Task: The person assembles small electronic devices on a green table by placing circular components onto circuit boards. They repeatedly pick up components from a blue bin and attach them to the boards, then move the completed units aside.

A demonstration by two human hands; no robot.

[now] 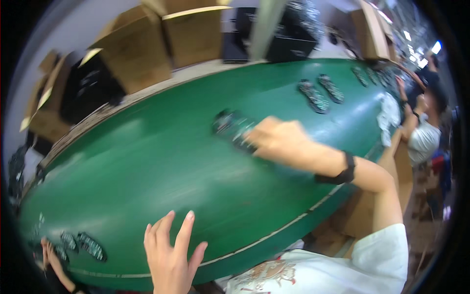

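Blurred by motion, my right hand (pixel 279 139) has its fingers closed on the near end of a dark, shiny shoe (pixel 230 126), over the middle of a green conveyor belt (pixel 147 171). Whether the shoe touches the belt I cannot tell. A black band circles my right wrist. My left hand (pixel 171 250) is held up over the belt's near edge, fingers spread, with nothing in it. Beyond my right hand a pair of similar patterned shoes lies side by side, one shoe (pixel 314 96) left of the other (pixel 331 88).
Cardboard boxes (pixel 134 54) and black boxes (pixel 291 46) line the far side of the belt. More shoes (pixel 91 246) lie at the lower left, beside another person's hand (pixel 48 252). Co-workers (pixel 423 132) stand at the right, near a white cloth or bag (pixel 388 116).
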